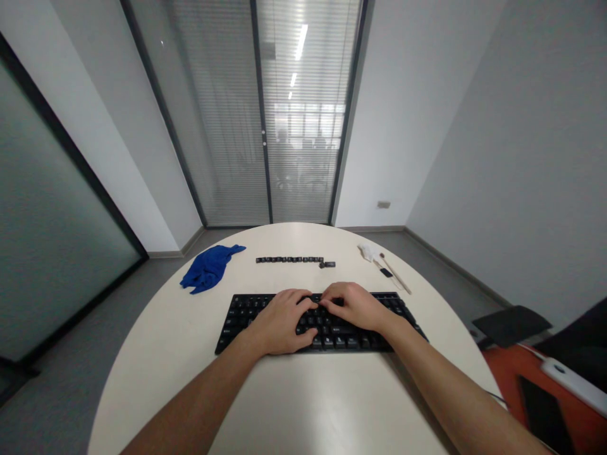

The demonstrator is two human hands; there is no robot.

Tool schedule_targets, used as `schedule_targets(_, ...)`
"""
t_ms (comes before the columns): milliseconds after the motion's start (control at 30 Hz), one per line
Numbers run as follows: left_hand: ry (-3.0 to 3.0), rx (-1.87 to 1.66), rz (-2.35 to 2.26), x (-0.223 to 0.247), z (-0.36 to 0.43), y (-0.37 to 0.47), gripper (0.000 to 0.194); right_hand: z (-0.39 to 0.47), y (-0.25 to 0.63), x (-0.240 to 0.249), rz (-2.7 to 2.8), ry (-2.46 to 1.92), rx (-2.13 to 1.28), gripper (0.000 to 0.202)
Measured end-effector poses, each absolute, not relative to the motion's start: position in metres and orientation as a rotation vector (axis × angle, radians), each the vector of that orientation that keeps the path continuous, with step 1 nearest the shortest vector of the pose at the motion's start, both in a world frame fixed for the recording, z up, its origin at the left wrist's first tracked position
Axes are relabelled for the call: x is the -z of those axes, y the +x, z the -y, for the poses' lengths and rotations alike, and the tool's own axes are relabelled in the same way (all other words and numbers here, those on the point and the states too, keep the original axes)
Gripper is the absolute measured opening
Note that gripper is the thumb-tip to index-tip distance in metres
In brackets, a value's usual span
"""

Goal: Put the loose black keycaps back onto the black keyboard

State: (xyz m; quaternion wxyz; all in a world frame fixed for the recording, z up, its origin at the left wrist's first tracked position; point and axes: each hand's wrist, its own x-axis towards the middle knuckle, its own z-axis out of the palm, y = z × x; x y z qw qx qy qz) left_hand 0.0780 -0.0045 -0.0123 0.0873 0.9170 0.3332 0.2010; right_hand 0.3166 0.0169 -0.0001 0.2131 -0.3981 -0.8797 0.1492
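Observation:
A black keyboard (344, 342) lies on the round table in front of me. My left hand (284, 322) rests on its middle, thumb and fingers apart, holding nothing. My right hand (353, 304) is over the keyboard's upper middle, thumb and index finger drawn together close to the left fingertips. Whatever the right fingertips pinch, if anything, is hidden. Behind the keyboard stands a row of small black keycaps (289, 260). A wider black keycap (330, 264) lies at the row's right end, with a small dark piece beside it.
A crumpled blue cloth (211, 268) lies on the table (284, 404) at the left. At the right are a thin wooden-handled brush (397, 274), a small black object (386, 272) and a white crumpled piece (367, 253). An orange chair (509, 379) holds a white power strip (573, 382).

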Motion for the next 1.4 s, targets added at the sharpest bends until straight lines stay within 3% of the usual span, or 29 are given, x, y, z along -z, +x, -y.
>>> schedule_targets(167,2.730,-0.601,-1.004,0.012,0.005,0.078,0.047,-0.058,0.326,0.012,2.267,-1.347,-0.181,0.015)
schedule_targets(367,2.716,-0.621,-1.005,0.012,0.005,0.077,0.047,-0.101,0.324,0.010,2.431,-1.446,0.280,0.033)
schedule_targets(567,2.705,-0.616,-1.004,0.012,0.004,0.077,0.048,-0.112,0.315,0.013,2.502,-1.462,0.395,0.027)
schedule_targets(933,2.706,-0.616,-0.996,0.012,0.004,0.077,0.046,-0.100,0.316,0.003,2.549,-1.331,0.246,0.013)
schedule_targets(1400,2.711,-0.601,-1.013,0.011,0.005,0.078,0.043,-0.009,0.330,0.006,2.194,-1.122,-0.512,0.019)
